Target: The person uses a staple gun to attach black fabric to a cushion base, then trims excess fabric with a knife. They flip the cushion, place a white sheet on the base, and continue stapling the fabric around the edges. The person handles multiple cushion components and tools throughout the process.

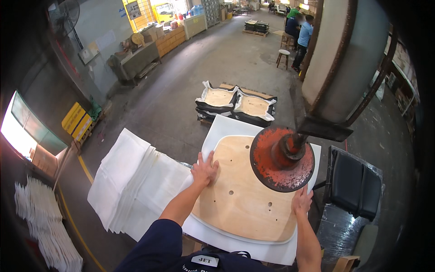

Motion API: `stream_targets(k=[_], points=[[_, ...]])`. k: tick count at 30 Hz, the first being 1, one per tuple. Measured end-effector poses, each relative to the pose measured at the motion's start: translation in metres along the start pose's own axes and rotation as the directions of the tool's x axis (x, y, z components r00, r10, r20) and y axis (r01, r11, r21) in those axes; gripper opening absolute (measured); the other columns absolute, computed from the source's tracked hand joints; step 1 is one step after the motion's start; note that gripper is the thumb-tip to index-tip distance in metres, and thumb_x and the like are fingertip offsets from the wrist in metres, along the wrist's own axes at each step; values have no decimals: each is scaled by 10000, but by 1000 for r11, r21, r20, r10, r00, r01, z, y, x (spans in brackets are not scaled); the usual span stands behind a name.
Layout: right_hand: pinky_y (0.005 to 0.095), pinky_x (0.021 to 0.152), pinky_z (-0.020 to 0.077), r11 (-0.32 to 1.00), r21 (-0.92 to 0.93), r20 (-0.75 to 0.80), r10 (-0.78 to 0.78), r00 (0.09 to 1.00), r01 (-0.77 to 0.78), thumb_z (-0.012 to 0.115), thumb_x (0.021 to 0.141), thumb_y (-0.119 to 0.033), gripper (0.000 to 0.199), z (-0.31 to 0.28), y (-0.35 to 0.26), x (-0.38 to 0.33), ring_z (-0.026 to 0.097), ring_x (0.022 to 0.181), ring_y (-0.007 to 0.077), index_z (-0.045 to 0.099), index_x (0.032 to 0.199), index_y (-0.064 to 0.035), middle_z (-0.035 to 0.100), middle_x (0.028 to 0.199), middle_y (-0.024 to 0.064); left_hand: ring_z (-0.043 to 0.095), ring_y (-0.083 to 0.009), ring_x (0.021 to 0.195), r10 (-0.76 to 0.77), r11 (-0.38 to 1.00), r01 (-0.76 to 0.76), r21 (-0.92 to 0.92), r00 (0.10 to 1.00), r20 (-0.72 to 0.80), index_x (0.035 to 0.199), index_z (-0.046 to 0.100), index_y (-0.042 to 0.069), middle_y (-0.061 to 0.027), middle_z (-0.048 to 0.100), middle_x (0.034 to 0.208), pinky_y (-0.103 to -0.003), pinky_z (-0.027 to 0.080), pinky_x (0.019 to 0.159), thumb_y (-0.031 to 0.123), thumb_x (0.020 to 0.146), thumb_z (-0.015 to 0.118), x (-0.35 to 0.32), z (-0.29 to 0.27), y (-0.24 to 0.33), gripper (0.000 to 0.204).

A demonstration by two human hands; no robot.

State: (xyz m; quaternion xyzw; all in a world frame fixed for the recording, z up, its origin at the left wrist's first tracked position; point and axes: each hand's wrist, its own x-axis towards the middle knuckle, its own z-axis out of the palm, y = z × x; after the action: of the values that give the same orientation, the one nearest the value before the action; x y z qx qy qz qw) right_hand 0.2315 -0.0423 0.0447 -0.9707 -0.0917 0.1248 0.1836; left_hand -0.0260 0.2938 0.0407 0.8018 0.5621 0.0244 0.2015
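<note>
A pale plywood seat board (242, 186) with rounded corners and several drilled holes lies in front of me. A white foam layer shows along its rim, above a larger white sheet (225, 128). My left hand (205, 170) grips the board's left edge, thumb and fingers along the rim. On the right edge, my right hand (302, 201) holds the board, its fingers partly hidden by the rim. A worn red round press plate (283, 158) hangs over the far right part of the board and hides it; I cannot tell whether they touch.
White sheets (131, 181) are stacked at left, with another white pile (47, 226) on the floor. Black upholstered seats (353, 183) lie at right. Upturned covered seats (235, 102) stand ahead on a pallet. A machine column (340, 59) rises at right; people (303, 36) are beyond.
</note>
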Motion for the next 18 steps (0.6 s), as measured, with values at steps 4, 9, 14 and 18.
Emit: stream_targets(k=[4, 9, 14, 18], points=[[582, 1059, 401, 1000, 8, -14, -17, 1000, 17, 343, 1022, -519, 590, 2, 4, 3, 465, 1278, 494, 319, 1572, -309, 279, 1577, 214, 529, -467, 1193, 25, 1000, -24, 17, 999, -26, 1554, 303, 426, -140, 195, 1647, -639, 387, 1016, 614, 955, 409, -1, 3, 0, 636], [567, 1071, 399, 1000, -4, -29, -24, 999, 23, 343, 1019, -519, 582, 1, -1, 1, 462, 1299, 497, 322, 1567, -325, 301, 1568, 232, 513, -466, 1216, 18, 999, -17, 27, 1000, -25, 1558, 296, 420, -148, 202, 1645, -634, 385, 1020, 611, 960, 402, -2, 4, -3, 636], [560, 1088, 382, 1000, 19, -23, -13, 1000, 14, 326, 1018, -536, 588, 3, 3, 4, 454, 1313, 509, 324, 1567, -325, 303, 1569, 250, 502, -464, 1232, 3, 999, -3, 48, 1000, -9, 1566, 285, 407, -146, 198, 1647, -628, 380, 1029, 606, 968, 394, -2, 1, 1, 640], [558, 1094, 375, 1000, 9, -19, -10, 1000, 10, 320, 1017, -537, 596, -1, -3, 0, 451, 1313, 517, 317, 1571, -319, 300, 1570, 253, 495, -457, 1238, 22, 999, -22, 48, 1000, -3, 1575, 271, 392, -145, 177, 1653, -624, 372, 1037, 597, 976, 389, -2, -2, 3, 644]])
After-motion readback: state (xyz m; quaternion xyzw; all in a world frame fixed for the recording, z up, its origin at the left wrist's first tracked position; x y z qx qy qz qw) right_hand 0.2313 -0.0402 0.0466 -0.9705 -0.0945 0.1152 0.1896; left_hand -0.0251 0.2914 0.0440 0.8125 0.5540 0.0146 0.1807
